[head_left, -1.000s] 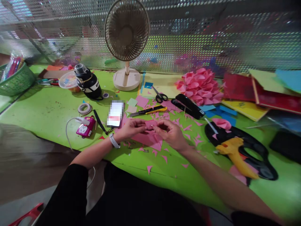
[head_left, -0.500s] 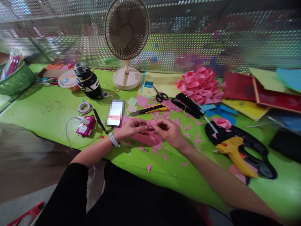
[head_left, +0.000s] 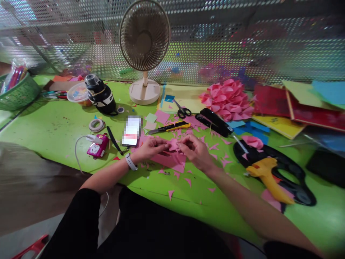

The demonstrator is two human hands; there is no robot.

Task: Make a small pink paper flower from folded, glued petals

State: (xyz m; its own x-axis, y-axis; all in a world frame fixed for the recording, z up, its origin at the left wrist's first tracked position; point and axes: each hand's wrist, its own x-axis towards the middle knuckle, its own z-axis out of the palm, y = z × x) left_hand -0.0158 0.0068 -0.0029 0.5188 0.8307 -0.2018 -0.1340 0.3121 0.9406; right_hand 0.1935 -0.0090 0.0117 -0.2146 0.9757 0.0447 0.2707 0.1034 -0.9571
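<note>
My left hand pinches a small piece of pink paper between thumb and fingers. From the other side my right hand has its fingertips closed at the edge of that same piece. Below both hands a larger pink sheet lies on the green table, with several pointed pink scraps scattered around it. A yellow and black box cutter rests just beyond the hands, and a lit phone lies by my left hand.
Behind lie scissors, a black stapler and a pink paper flower cluster. A yellow glue gun sits on a black stand at right. A fan, black bottle, tape roll and pink power adapter stand left.
The view has shifted slightly. The pink paper between my hands sits at a slightly different angle, and my right fingers have moved a little on its edge.
</note>
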